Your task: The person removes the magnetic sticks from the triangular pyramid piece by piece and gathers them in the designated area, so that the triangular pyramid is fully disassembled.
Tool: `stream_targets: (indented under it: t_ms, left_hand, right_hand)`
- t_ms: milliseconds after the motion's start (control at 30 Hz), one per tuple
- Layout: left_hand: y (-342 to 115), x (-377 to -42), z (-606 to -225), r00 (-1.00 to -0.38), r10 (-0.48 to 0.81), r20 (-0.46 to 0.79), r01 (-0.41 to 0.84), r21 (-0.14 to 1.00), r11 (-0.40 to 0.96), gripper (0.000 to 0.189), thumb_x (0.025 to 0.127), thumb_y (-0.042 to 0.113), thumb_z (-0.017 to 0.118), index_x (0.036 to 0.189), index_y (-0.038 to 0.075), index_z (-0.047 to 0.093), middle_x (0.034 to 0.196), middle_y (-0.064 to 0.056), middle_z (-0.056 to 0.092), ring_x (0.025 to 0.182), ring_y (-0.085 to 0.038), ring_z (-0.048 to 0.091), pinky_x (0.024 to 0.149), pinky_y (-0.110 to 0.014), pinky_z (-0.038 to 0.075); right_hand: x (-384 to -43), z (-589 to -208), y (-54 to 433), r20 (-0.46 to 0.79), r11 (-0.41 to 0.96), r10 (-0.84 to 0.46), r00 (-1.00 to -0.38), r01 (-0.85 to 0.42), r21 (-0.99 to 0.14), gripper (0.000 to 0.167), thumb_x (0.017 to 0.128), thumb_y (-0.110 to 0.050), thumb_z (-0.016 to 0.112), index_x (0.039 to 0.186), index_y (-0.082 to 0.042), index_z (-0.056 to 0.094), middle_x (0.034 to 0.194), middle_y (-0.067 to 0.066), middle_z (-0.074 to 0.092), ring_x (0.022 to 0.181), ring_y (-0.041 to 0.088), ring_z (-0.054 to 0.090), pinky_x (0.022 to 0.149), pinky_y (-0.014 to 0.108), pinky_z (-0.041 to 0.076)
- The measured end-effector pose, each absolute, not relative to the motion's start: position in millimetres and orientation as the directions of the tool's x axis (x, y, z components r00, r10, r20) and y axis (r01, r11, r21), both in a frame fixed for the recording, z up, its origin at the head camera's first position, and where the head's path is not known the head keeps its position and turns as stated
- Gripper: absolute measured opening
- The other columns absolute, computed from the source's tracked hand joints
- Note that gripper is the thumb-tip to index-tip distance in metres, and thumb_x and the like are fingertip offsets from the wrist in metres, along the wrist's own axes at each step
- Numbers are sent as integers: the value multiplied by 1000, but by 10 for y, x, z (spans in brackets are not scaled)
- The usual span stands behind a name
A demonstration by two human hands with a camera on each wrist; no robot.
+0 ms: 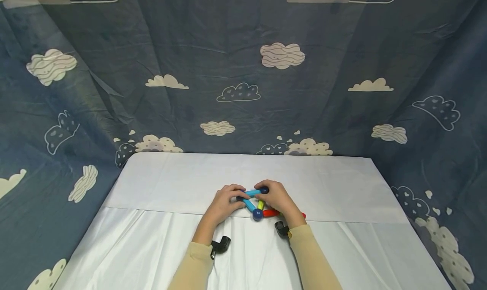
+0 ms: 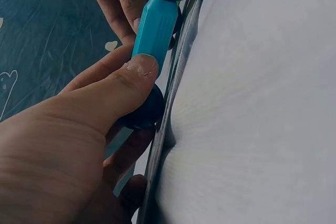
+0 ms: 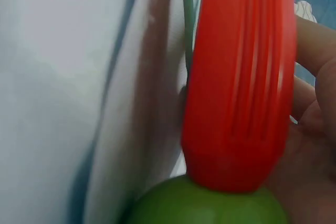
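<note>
Several toy building sticks and balls are joined into a frame on the white table. My left hand (image 1: 222,203) pinches a light-blue stick (image 2: 155,27) close to a dark blue ball (image 2: 144,111), thumb lying over the stick. At the far side, my right hand (image 1: 279,197) holds another dark blue ball (image 1: 264,190) between thumb and fingers, where a second light-blue stick (image 1: 253,193) ends. A dark blue ball (image 1: 257,214) forms the near corner, with a yellow-green stick (image 1: 261,204) and a red stick (image 1: 271,213) running from it. Under the right wrist, a green ball (image 3: 205,203) meets a red stick (image 3: 241,77).
White cloth covers the table (image 1: 152,235), with a fold line across it. Behind and at both sides hangs a dark blue curtain (image 1: 213,36) with cloud prints. Black wrist cameras (image 1: 220,244) sit on both wrists.
</note>
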State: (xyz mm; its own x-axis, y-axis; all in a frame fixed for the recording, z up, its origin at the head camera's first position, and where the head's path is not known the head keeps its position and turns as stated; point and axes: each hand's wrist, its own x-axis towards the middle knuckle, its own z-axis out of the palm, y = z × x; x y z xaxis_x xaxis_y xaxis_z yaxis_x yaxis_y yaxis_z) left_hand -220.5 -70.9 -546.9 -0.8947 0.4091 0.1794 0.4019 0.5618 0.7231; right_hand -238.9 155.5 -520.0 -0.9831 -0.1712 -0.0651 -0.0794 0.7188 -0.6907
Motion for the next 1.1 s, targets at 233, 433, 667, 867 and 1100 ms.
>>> stream_targets:
  t_ms: [233, 433, 667, 867, 1100]
  left_hand:
    - [-700, -2215, -5483, -892, 413, 182, 411, 706, 577, 15, 97, 28, 78, 111, 31, 81, 136, 4, 68, 127, -23, 58, 105, -49, 41]
    - [-690, -2209, -5491, -893, 413, 180, 410, 705, 578, 14, 96, 29, 79, 110, 31, 81, 134, 5, 68, 125, -22, 59, 106, -48, 40]
    - [-701, -2191, -5473, -897, 404, 178, 398, 721, 567, 12, 95, 28, 80, 107, 30, 80, 128, 4, 69, 121, -22, 59, 106, -50, 40]
    - [-717, -2184, -5478, -903, 393, 173, 382, 742, 552, 12, 94, 28, 81, 106, 31, 80, 124, 3, 69, 119, -22, 59, 111, -56, 40]
    - [-716, -2178, -5477, -910, 380, 168, 372, 736, 566, 18, 96, 28, 79, 114, 28, 80, 122, 3, 69, 117, -21, 60, 110, -54, 42]
  right_hand:
    - [-2416, -5212, 1535, -40, 720, -197, -980, -117, -684, 19, 94, -16, 82, 113, -13, 81, 124, 9, 76, 118, 29, 68, 111, 52, 53]
    - [-2417, -5237, 1535, -53, 724, -175, -983, -93, -683, 16, 94, -17, 82, 110, -14, 82, 122, 8, 77, 114, 26, 68, 108, 49, 55]
    - [-2435, -5268, 1544, -34, 729, -161, -986, -95, -678, 17, 94, -17, 82, 110, -13, 82, 121, 9, 78, 115, 27, 69, 108, 51, 54]
    - [-2471, -5267, 1564, -32, 734, -123, -992, -69, -676, 18, 94, -18, 82, 111, -13, 82, 124, 9, 77, 123, 30, 67, 113, 52, 51]
    - [-2549, -5257, 1616, -50, 730, -125, -991, -58, -681, 20, 94, -19, 81, 113, -13, 82, 128, 11, 75, 122, 31, 65, 114, 54, 49]
